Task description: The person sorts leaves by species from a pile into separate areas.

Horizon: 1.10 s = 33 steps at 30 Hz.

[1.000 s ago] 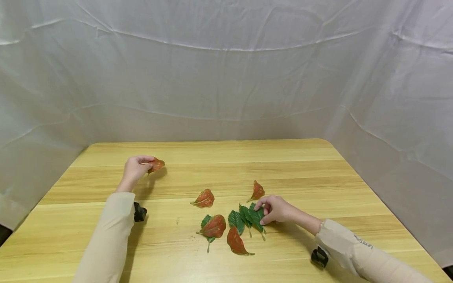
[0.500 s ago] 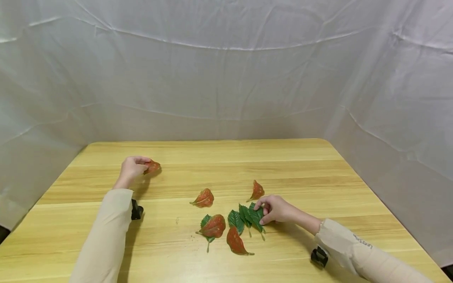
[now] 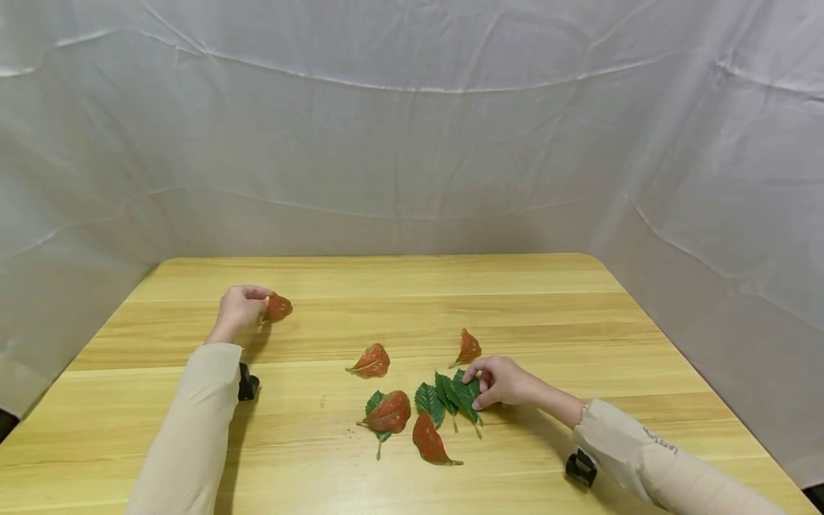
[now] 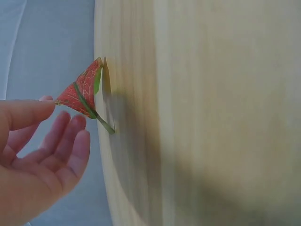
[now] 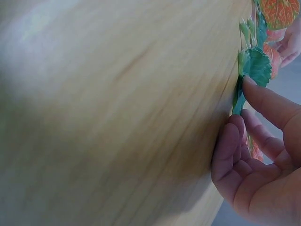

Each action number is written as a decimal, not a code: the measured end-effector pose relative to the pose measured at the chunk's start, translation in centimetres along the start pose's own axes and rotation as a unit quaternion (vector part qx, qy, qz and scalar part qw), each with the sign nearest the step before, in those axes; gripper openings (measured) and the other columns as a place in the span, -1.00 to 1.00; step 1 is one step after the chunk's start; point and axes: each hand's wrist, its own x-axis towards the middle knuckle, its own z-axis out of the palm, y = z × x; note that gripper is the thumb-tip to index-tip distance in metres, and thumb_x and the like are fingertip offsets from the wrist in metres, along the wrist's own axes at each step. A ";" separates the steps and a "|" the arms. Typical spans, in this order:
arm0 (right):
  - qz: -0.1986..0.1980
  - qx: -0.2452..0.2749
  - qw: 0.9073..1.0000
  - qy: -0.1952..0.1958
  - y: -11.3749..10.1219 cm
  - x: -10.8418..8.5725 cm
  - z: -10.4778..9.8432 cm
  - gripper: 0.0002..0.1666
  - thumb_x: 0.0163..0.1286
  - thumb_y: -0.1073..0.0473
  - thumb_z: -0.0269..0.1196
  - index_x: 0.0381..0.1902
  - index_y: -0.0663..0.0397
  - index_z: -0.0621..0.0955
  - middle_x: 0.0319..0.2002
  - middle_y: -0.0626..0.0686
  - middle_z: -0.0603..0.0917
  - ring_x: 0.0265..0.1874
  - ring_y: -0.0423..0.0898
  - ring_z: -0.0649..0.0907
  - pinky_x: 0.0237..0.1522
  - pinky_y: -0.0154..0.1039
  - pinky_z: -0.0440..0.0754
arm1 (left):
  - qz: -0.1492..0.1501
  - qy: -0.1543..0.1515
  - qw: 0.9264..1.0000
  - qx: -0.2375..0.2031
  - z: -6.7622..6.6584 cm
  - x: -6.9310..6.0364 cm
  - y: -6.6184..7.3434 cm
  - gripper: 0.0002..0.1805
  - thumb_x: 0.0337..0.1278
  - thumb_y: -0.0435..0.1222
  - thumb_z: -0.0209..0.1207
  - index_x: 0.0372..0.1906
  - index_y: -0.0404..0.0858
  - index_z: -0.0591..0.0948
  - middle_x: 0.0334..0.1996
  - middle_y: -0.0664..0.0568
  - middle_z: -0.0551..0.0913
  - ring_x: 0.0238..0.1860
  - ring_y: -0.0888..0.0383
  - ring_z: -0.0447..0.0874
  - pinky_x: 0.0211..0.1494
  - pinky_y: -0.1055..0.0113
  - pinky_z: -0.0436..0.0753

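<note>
My left hand (image 3: pixel 239 311) is over the far left of the table, pinching a red leaf (image 3: pixel 279 307) by its edge between thumb and forefinger. In the left wrist view, this leaf's stem tip comes down at the tabletop, and the other fingers curve loosely below. At centre right, my right hand (image 3: pixel 505 380) holds the edge of a green leaf (image 3: pixel 466 393) between thumb and fingers. That leaf overlaps other green leaves (image 3: pixel 444 392) to its left. In the right wrist view, the green leaf (image 5: pixel 260 66) lies low against the wood, its held edge partly behind the thumb.
Single red leaves lie at the middle (image 3: pixel 371 361), beyond the right hand (image 3: pixel 468 347) and nearer the front (image 3: pixel 430 440). Another red leaf (image 3: pixel 390 412) covers part of a green leaf (image 3: pixel 380 435). Pale cloth (image 3: pixel 399 143) hangs behind and beside the wooden table (image 3: pixel 335 472).
The left hand has shifted slightly left with the red leaf, which has turned a little and now shows more of its face. My right hand and the leaves around it stay put.
</note>
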 end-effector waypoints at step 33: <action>0.000 -0.007 1.000 0.002 0.2 0.2 -0.2 -0.65 -0.05 0.42 0.36 -0.23 0.27 0.55 -0.66 -0.03 0.43 -0.76 -0.23 0.35 -0.77 -0.40 0.32 | 0.134 0.112 0.985 -0.012 2.3 -2.3 5.5 -0.77 0.17 -0.37 0.02 -0.18 -0.42 0.60 -0.28 -0.24 0.59 -0.28 -0.04 0.53 -0.23 0.21 0.52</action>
